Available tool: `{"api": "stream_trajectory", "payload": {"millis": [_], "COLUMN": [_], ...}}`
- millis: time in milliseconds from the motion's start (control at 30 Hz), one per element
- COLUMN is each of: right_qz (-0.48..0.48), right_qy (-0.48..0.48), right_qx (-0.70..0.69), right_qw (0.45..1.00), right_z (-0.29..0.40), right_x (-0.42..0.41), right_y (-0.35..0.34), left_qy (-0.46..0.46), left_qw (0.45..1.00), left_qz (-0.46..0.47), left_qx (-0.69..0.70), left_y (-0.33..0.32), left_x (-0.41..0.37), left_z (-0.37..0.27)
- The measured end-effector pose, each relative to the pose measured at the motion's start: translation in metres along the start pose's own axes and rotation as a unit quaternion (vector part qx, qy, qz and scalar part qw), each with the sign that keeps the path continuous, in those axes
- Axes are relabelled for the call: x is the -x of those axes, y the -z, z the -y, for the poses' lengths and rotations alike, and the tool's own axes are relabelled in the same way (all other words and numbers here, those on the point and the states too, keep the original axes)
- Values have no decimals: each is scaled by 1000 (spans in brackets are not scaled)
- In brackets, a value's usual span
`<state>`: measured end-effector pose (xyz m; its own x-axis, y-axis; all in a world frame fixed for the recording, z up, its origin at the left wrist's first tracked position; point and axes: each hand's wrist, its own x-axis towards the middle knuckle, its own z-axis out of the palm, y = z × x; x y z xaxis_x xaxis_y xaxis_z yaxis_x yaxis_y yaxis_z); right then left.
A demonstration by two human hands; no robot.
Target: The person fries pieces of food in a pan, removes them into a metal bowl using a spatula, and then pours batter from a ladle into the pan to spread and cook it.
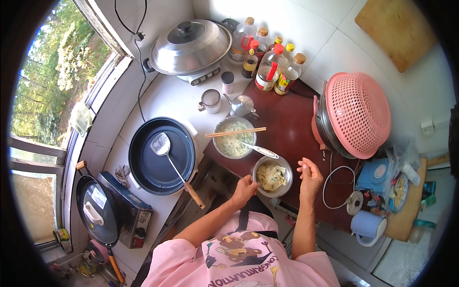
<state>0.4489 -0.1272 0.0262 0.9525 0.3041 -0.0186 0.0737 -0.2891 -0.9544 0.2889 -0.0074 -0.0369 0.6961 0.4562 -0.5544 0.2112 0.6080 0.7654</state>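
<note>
My left hand (245,189) is at the left rim of a small steel bowl (255,171), its fingers curled against the edge. Pale cooked food with green bits (271,177) lies in that bowl. To the right of it, my right hand (310,174) is raised with nothing in it, fingers partly bent. Behind stands a larger bowl of pale batter with green pieces (229,143); wooden chopsticks (235,132) lie across its top, and a spoon with a white handle (265,150) leans out of it. A spatula (173,165) rests in a round black electric pan (133,172) at the left.
A lidded steel wok (193,46), sauce bottles (276,64), a glass jar (210,101) and a small steel pot (242,105) stand at the back. A pink colander (358,114) is at the right, near a blue jug (368,227) and a cable (324,193). A lidded black pan (98,211) stands left.
</note>
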Motion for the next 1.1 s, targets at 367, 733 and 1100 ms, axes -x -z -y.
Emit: {"api": "stream_trajectory", "payload": {"millis": [367, 733, 1100], "right_qz": [238, 411, 425], "right_qy": [225, 170, 6], "right_qx": [124, 227, 26], "right_qw": [936, 866, 905], "right_z": [32, -20, -50], "right_x": [-116, -178, -195], "right_y": [-112, -173, -182], "left_qy": [-13, 26, -37], "left_qw": [993, 996, 972], "left_qz": [37, -51, -205], "left_qx": [-107, -65, 112], "left_y": [3, 45, 79], "left_x": [-39, 27, 80], "left_z": [13, -41, -47]}}
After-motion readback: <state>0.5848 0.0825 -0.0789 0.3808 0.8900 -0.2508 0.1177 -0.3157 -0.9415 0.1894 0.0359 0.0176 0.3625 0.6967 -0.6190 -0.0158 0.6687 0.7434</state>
